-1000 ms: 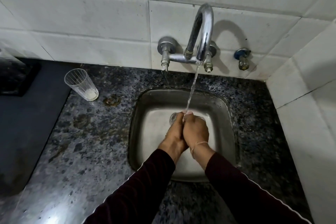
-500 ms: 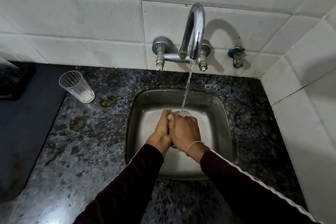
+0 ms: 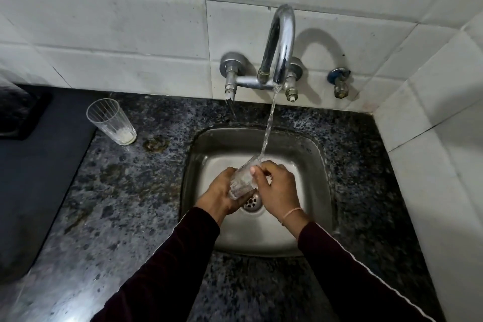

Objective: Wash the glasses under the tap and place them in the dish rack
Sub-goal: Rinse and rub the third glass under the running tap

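A clear ribbed glass [image 3: 241, 180] is tilted over the steel sink [image 3: 311, 162], its mouth up toward the running stream from the chrome tap [image 3: 281, 42]. My left hand [image 3: 220, 195] grips the glass's base from below. My right hand [image 3: 278, 188] holds its upper part, thumb pressed on the side near the rim. Water strikes the rim between my hands. A second ribbed glass [image 3: 111, 120] with white residue at the bottom stands upright on the granite counter [image 3: 117, 204], left of the sink.
The sink drain [image 3: 252, 202] shows between my wrists. White tiled walls close the back and the right side [image 3: 444, 138]. A dark mat [image 3: 34, 191] covers the counter's left part. A small valve [image 3: 339, 83] sticks out right of the tap.
My hands have come apart around the glass, which now shows between them, tilted under the stream. The view has shifted slightly; the second glass has not moved.
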